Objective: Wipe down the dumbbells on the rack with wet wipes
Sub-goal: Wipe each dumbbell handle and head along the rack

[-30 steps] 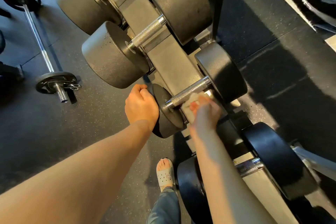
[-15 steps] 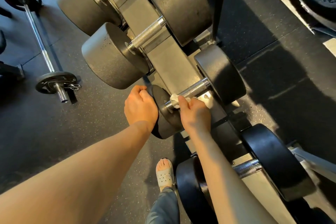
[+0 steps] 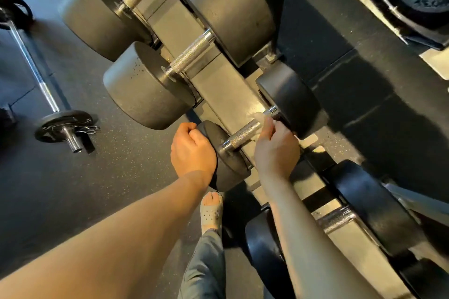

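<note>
While left hand [image 3: 193,150] curls its fingers over the small dumbbell's [image 3: 243,135] near head, right hand [image 3: 277,150] fingers pinch the wet wipe [image 3: 258,118] against the handle's far end, 1 o'clock of the left. Dumbbell sits on rack [image 3: 218,85], frame centre. Barbell [image 3: 38,77] on floor, 9 o'clock.

The right hand [image 3: 275,150] has slid the wet wipe [image 3: 258,118] back along the dumbbell handle [image 3: 243,135]; half a second ago it gripped the end beside the near head [image 3: 230,165]; now it grips the end by the far head [image 3: 291,102], as it did a second ago; the knurled near stretch, covered then, shows bare.
</note>
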Motion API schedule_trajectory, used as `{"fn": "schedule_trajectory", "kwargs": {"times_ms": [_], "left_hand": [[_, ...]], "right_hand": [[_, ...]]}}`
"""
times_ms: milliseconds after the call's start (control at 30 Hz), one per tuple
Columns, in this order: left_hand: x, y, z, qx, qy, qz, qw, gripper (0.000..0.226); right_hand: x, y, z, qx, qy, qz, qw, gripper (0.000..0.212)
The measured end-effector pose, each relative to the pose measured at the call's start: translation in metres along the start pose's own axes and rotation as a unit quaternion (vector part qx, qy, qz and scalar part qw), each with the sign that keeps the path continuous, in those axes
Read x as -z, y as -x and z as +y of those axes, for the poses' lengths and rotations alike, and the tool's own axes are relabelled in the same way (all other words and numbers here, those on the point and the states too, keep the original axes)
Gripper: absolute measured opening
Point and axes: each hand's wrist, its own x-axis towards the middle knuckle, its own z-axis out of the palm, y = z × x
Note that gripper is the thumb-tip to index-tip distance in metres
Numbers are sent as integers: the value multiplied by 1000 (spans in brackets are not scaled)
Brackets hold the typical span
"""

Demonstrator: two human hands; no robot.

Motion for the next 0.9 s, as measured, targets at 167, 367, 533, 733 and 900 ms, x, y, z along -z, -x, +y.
{"fn": "schedule_trajectory", "kwargs": {"times_ms": [167,367,533,733,900], "left_hand": [[0,0,0,7,1,-19,1000,26],[-1,-4,-3,-16,-4,-36,999,26],[0,-8,-6,-42,-5,-55,998,38],[11,-24,-11,-90,-41,-137,986,24],[33,-55,14,-371,-74,-209,902,27]], "right_hand": [[-25,38,-9,-38,11,-127,991,43],[-7,-1,-20,-96,-33,76,992,37],[-19,28,-27,-29,60,-60,996,37],[0,-5,-33,-144,-24,21,989,42],[-4,36,-34,-127,-70,-132,981,38]]}}
